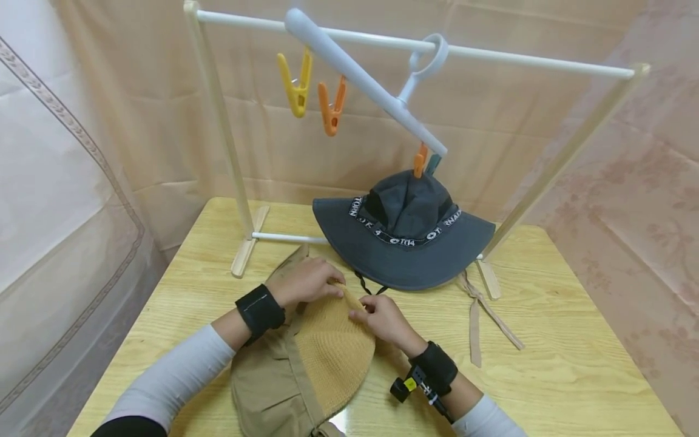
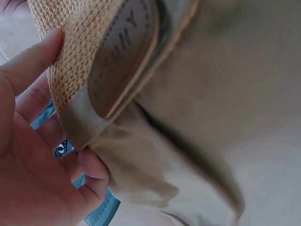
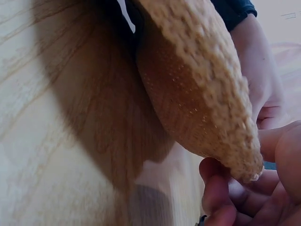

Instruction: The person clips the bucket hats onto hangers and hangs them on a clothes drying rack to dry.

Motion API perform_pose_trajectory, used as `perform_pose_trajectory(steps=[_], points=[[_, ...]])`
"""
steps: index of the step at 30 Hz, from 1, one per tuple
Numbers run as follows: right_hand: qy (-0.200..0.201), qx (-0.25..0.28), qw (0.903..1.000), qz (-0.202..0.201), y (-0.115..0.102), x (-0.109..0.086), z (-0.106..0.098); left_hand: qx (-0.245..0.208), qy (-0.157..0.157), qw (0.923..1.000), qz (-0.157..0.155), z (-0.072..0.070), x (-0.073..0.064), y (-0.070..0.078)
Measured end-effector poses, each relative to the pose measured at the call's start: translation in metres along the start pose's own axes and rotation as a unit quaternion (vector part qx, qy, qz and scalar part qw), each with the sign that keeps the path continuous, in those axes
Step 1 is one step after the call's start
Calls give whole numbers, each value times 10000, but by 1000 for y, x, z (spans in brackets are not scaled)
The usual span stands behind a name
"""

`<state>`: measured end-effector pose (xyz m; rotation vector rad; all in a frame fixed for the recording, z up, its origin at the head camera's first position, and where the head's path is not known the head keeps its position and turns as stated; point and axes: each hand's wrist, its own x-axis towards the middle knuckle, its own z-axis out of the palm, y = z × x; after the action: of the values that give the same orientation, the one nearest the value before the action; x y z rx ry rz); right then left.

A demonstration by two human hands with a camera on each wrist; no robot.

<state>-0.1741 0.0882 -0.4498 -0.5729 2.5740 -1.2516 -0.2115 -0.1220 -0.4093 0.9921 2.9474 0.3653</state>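
A sun hat with a woven straw-coloured crown (image 1: 335,358) and a khaki cloth brim (image 1: 267,388) is held over the table's front. My left hand (image 1: 306,280) grips its far edge, thumb on the weave and fingers behind it. In the left wrist view, a brown lettered patch (image 2: 123,61) sits on the hat's band beside that hand. My right hand (image 1: 388,318) pinches the crown's edge between thumb and fingers, close to the left hand. The right wrist view shows the woven edge (image 3: 216,80) raised off the wood, with the right-hand fingers (image 3: 218,188) at its tip.
A rack with a white rail (image 1: 519,57) carries a tilted pale hanger (image 1: 360,76). Yellow (image 1: 297,91) and orange (image 1: 331,112) clips hang at its high end. A dark grey bucket hat (image 1: 404,243) hangs from clips at its low end. Tan straps (image 1: 475,328) lie at right.
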Motion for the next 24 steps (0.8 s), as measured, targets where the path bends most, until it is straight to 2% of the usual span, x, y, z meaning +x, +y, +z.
perform_pose_trajectory(steps=[10,17,24], points=[[26,35,9999,125,1,-6,1,-565,200,9976,-359,0,1,-9],[88,300,9992,250,5,-10,4,-691,110,9958,-594,3,0,-11],[31,756,9951,641,6,-13,1,-688,218,9948,-716,1,-2,-8]])
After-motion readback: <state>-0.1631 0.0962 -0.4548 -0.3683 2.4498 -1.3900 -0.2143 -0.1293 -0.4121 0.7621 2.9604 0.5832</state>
